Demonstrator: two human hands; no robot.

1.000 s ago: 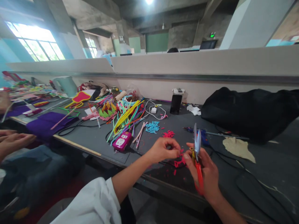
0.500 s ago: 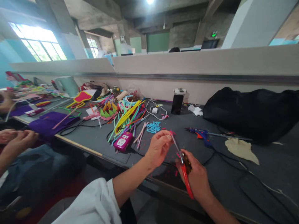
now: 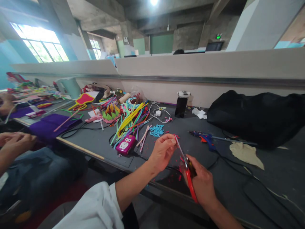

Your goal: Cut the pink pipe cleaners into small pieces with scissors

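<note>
My right hand (image 3: 202,181) grips a pair of scissors (image 3: 189,181) with red handles, its blades pointing up and left. The blade tips touch or nearly touch the fingertips of my left hand (image 3: 164,151). Those fingertips are pinched on a small pink-red strip, of which only a bit shows. Below the hands, small pink-red snippets (image 3: 180,178) lie scattered near the table edge. A heap of short blue pieces (image 3: 156,130) sits just beyond my left hand, with a few pale pink pipe cleaners (image 3: 143,138) beside it.
A purple power socket (image 3: 125,144) stands by a pile of coloured pipe cleaners (image 3: 133,119). To the right lie a blue glue gun (image 3: 207,140), its cable, a beige scrap (image 3: 246,154) and a black bag (image 3: 254,116). A co-worker's hands (image 3: 16,144) are at far left.
My hands stay almost in place, with the scissors at the pinched strip. The co-worker's hands at the left have shifted slightly leftward.
</note>
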